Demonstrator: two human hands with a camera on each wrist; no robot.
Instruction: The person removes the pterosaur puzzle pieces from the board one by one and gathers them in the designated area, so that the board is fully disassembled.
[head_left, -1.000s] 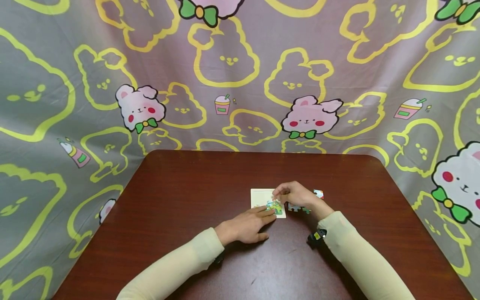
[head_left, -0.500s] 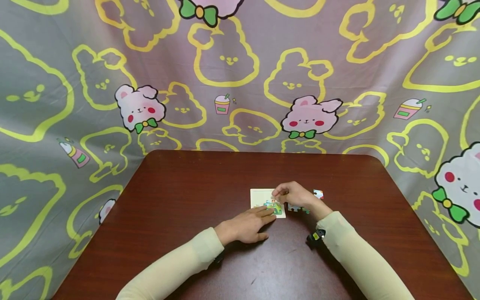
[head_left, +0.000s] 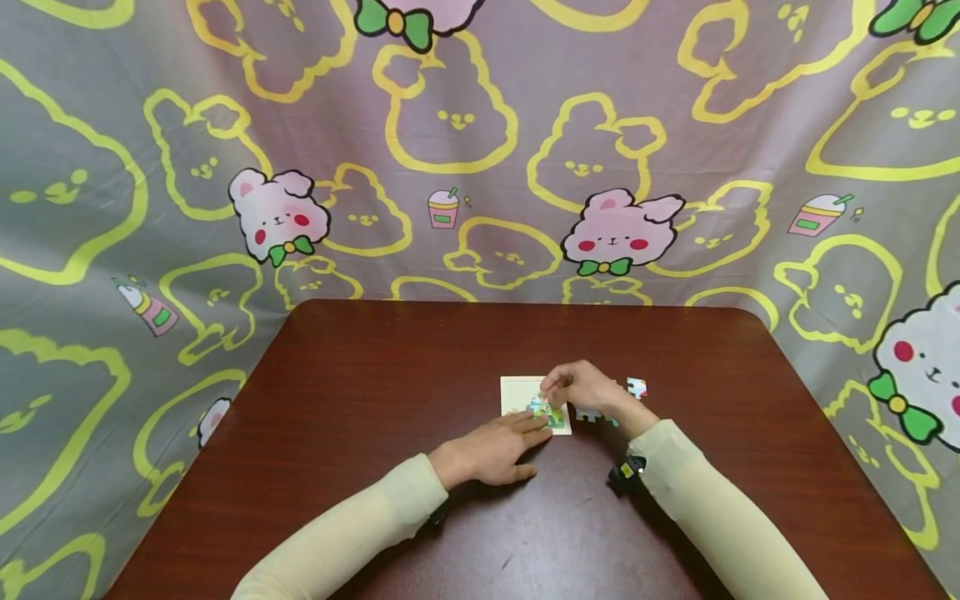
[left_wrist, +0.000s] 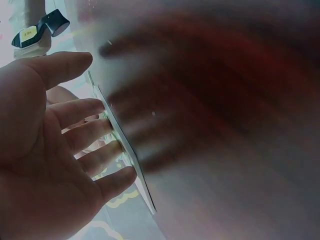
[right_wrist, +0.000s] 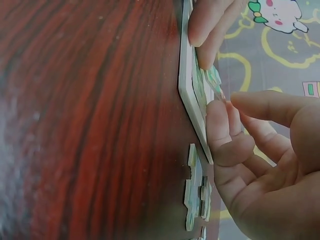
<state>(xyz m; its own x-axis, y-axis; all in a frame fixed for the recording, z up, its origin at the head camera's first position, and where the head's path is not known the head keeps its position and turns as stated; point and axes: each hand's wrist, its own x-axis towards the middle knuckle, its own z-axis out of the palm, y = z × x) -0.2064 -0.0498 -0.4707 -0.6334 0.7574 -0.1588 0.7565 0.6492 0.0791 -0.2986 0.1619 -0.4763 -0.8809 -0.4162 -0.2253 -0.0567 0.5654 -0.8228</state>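
Note:
A pale square puzzle tray (head_left: 517, 390) lies on the table, some green and blue pieces showing inside it. On its near edge rest the straight, spread fingers of my left hand (head_left: 498, 450), covering part of the picture. Over the tray's right side, my right hand (head_left: 592, 392) pinches a puzzle piece (right_wrist: 214, 79) between thumb and fingertips. That piece is tilted above the tray in the right wrist view, close to the left fingertips. Whether it touches the pieces below cannot be told.
Joined-looking puzzle pieces (head_left: 592, 415) lie just right of the tray, partly hidden under the right hand. Farther right is another piece (head_left: 637, 387) with red and white on it. A patterned curtain (head_left: 465, 192) hangs behind the brown table (head_left: 390, 358).
My right hand has shifted slightly left over the tray, and more blue shows near its fingertips. The left hand has stayed in place.

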